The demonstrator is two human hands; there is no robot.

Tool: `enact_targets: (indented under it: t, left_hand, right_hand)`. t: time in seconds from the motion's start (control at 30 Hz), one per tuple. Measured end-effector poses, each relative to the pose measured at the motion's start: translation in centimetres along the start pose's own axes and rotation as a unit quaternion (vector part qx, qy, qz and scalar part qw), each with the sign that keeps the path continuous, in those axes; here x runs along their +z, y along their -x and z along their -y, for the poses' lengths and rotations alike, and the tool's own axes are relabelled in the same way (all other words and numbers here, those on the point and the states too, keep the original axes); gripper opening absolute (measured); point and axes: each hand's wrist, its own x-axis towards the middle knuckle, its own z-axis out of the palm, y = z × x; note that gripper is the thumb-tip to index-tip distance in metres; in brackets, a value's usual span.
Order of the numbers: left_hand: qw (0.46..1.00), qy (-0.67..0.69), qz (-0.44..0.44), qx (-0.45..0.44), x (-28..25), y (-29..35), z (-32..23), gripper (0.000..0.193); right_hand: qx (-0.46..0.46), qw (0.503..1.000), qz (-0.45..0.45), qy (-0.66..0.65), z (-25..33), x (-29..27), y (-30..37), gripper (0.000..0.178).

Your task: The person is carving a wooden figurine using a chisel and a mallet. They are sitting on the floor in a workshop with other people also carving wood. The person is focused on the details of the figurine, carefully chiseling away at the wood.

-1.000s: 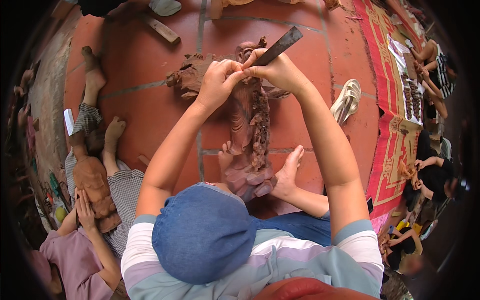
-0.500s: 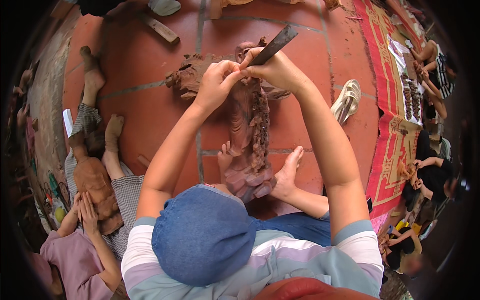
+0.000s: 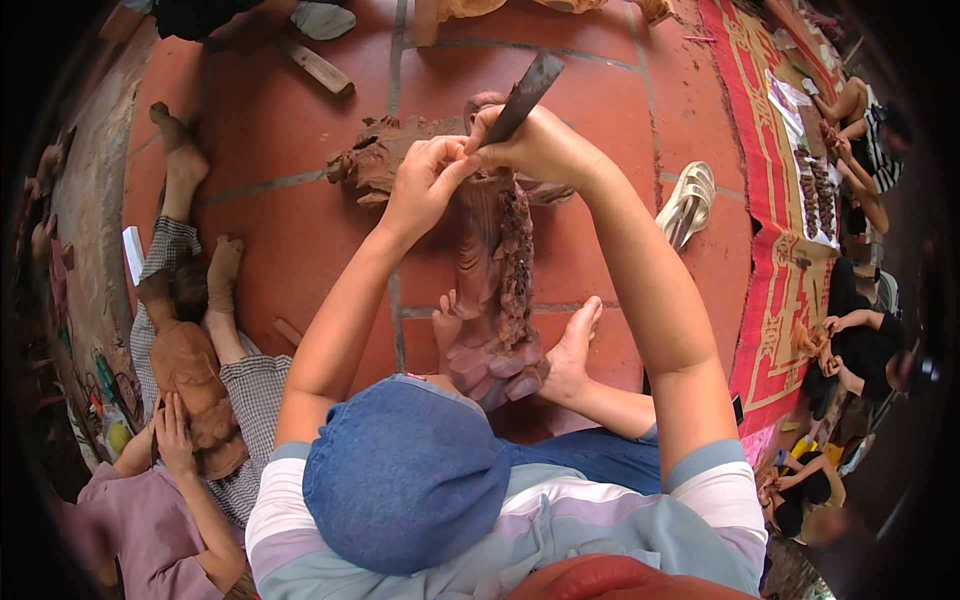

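Note:
A carved reddish-brown wooden figure (image 3: 472, 245) stands in front of me, on a base carved like rocks (image 3: 498, 370), between my bare feet. Rough, gnarled wood (image 3: 365, 160) spreads out to its left. My right hand (image 3: 530, 143) is closed around a dark, flat, bar-like tool (image 3: 531, 90), whose long end juts up and to the right. Close to the figure's upper part, my left hand (image 3: 424, 182) is pinched, its fingertips meeting those of my right hand. What lies in that pinch is hidden. Both hands partly cover the figure's upper part.
A rounded blue denim shape (image 3: 405, 470) lies below my left arm. On the left, a person's hand (image 3: 174, 435) rests on another carved figure (image 3: 188, 370). A pale sandal (image 3: 690, 200), a red patterned mat (image 3: 765, 330) and a wooden stick (image 3: 320, 68) lie about. Several people sit at right.
Both hands have shifted slightly down and left in the picture, still together, with the dark tool tilted a little more upright. At left, the other person's hands have moved on their carved figure.

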Motion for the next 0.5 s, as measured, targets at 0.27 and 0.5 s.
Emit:
enact_targets:
  t: [0.27,0.5]
  left_hand:
    - [0.999,0.001,-0.013,-0.035,0.2,-0.4,-0.2,0.015]
    - [1.000,0.007,-0.018,0.003,0.4,0.0,-0.3,0.015]
  right_hand:
    - [-0.019,1.000,0.008,0.005,-0.6,0.0,-0.2,0.008]
    - [-0.007,1.000,0.027,0.005,0.0,-0.1,-0.4,0.007]
